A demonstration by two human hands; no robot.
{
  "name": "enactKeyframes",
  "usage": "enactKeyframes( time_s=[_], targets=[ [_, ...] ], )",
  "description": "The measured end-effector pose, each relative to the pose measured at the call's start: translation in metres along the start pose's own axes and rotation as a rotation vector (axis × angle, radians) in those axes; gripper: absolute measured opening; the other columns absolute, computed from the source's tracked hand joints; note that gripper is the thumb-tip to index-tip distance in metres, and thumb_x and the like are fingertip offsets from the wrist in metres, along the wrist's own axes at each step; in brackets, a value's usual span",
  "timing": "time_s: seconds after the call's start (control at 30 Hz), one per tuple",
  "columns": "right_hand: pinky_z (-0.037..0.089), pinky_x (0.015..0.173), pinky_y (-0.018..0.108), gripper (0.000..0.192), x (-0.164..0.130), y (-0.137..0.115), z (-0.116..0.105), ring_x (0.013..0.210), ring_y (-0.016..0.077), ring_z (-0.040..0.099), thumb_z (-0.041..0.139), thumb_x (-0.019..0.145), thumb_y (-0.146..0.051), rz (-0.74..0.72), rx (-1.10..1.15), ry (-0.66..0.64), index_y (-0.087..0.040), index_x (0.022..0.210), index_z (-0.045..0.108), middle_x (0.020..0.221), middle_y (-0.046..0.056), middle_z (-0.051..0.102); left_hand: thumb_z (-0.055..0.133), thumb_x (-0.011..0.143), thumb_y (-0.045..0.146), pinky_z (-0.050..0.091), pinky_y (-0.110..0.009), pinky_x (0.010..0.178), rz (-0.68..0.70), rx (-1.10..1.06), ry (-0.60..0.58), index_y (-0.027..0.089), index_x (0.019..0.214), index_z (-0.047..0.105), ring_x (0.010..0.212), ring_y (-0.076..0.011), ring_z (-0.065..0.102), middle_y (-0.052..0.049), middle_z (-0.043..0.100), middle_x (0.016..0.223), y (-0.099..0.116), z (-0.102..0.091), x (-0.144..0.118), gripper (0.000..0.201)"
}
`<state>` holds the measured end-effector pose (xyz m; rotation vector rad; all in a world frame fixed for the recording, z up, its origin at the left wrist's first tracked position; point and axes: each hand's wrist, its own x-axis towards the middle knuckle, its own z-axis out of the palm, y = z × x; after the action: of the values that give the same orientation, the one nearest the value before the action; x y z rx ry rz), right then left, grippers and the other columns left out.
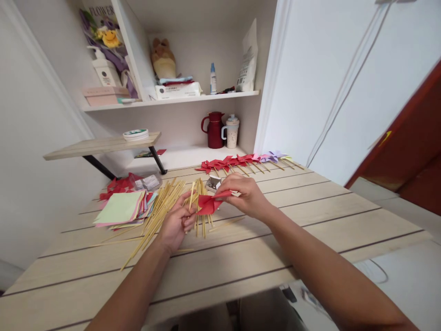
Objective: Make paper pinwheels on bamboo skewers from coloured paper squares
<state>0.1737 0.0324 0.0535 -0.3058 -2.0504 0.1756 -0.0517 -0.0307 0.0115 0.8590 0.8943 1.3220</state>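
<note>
Over the middle of a planked wooden table (327,202), our two bare hands work close together. Our left hand (177,220) pinches a thin wooden stick (192,195) near-upright between thumb and fingers. Our right hand (243,193) pinches the far edge of a folded red paper (208,205) between thumb and fingertips. The paper is held between our hands, just above some loose sticks; whether it touches our left fingertips, we cannot tell.

To handle this well, we judge that the paper wants a light grip at its edge — a hard squeeze could flatten the folds — while the stick wants a firmer, steady one. Tilting the paper's middle towards us would give a clearer view of where the layers meet.

The paper is plain, matte red, with pointed corners and raised, overlapping flaps.

Just beyond it sits a small box (213,183) of tiny items too small to make out. To our left, loose sticks (158,207) fan out beside a stack of coloured paper squares (120,208). Farther back, paper pinwheels (237,161) on sticks lie in a row — red, pink, lilac and pale yellow.
</note>
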Motion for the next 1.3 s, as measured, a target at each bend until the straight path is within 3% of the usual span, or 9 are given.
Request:
enactKeyframes(
  time_s=[0.17,0.3,0.43,0.6,0.7,0.8,0.93,1.17,1.3],
  targets=[
    [0.05,0.078,0.034,0.011,0.002,-0.006,-0.001,0.077,0.0171,0.068,0.065,0.095,-0.019,-0.112,-0.009,-0.064,-0.022,0.09,0.074,0.078,0.002,0.075,0.064,0.072,0.015,0.018,-0.017,0.042,0.062,0.096,0.058,0.025,0.132,0.052,0.043,-0.004,0.029,0.008,0.049,0.068,-0.002,0.016,-0.01,0.062],
    [0.051,0.079,0.034,0.011,0.003,-0.013,-0.005,0.078,0.018,0.067,0.063,0.096,-0.021,-0.16,-0.049,-0.092,-0.022,0.091,0.074,0.077,0.002,0.073,0.066,0.075,0.019,0.02,-0.018,0.043,0.158,0.145,0.026,0.025,0.133,0.052,0.047,-0.005,0.032,0.006,0.054,0.074,0.001,0.029,-0.02,0.06],
    [0.051,0.078,0.034,0.011,0.004,-0.014,-0.009,0.079,0.0183,0.067,0.064,0.095,-0.018,-0.166,-0.041,-0.086,-0.021,0.092,0.073,0.079,0.003,0.074,0.068,0.074,0.022,0.018,-0.019,0.041,0.185,0.118,-0.019,0.025,0.129,0.053,0.045,-0.0052,0.03,0.006,0.054,0.072,0.011,0.029,-0.024,0.057],
    [0.052,0.077,0.034,0.012,0.003,-0.013,-0.007,0.079,0.0182,0.066,0.062,0.096,-0.019,-0.152,-0.05,-0.094,-0.023,0.091,0.073,0.078,0.002,0.074,0.07,0.085,0.051,0.015,-0.02,0.039,0.202,0.083,0.007,0.024,0.128,0.054,0.044,-0.0057,0.028,0.005,0.051,0.07,0.014,0.026,-0.023,0.053],
    [0.052,0.078,0.034,0.012,0.002,-0.014,-0.006,0.08,0.0182,0.067,0.063,0.096,-0.02,-0.146,-0.042,-0.1,-0.023,0.091,0.074,0.078,0.002,0.073,0.067,0.088,0.06,0.015,-0.02,0.041,0.251,0.178,0.048,0.022,0.125,0.061,0.045,-0.006,0.025,0.007,0.041,0.064,0.01,0.025,-0.02,0.053],
    [0.052,0.079,0.035,0.011,0.002,-0.015,-0.007,0.08,0.018,0.068,0.064,0.095,-0.019,-0.149,-0.029,-0.091,-0.023,0.092,0.074,0.079,0.002,0.074,0.067,0.089,0.058,0.017,-0.02,0.044,0.271,0.275,0.053,0.019,0.112,0.069,0.047,-0.007,0.024,0.008,0.032,0.058,0.006,0.023,-0.019,0.045],
    [0.053,0.08,0.036,0.011,0.003,-0.018,-0.009,0.08,0.0186,0.068,0.063,0.097,-0.021,-0.167,-0.025,-0.065,-0.024,0.094,0.074,0.081,0.003,0.074,0.065,0.09,0.057,0.018,-0.022,0.046,0.306,0.381,0.054,0.02,0.099,0.072,0.048,-0.0088,0.023,0.007,0.03,0.056,0.007,0.02,-0.02,0.039],
    [0.053,0.083,0.038,0.016,0.005,-0.024,-0.011,0.079,0.0182,0.068,0.06,0.099,-0.023,-0.189,-0.033,-0.017,-0.025,0.091,0.074,0.079,0.002,0.074,0.06,0.093,0.044,0.039,-0.028,0.065,0.469,0.777,-0.007,0.022,0.083,0.072,0.066,-0.0158,0.051,0.0,0.06,0.071,0.004,0.02,-0.022,0.027],
    [0.053,0.085,0.04,0.013,0.005,-0.025,-0.011,0.078,0.0186,0.068,0.061,0.097,-0.021,-0.186,-0.035,-0.012,-0.025,0.092,0.073,0.078,0.001,0.075,0.062,0.09,0.043,0.037,-0.028,0.062,0.461,0.792,-0.018,0.021,0.072,0.065,0.063,-0.016,0.048,0.0,0.058,0.066,0.004,0.024,-0.024,0.028]
  ],
)
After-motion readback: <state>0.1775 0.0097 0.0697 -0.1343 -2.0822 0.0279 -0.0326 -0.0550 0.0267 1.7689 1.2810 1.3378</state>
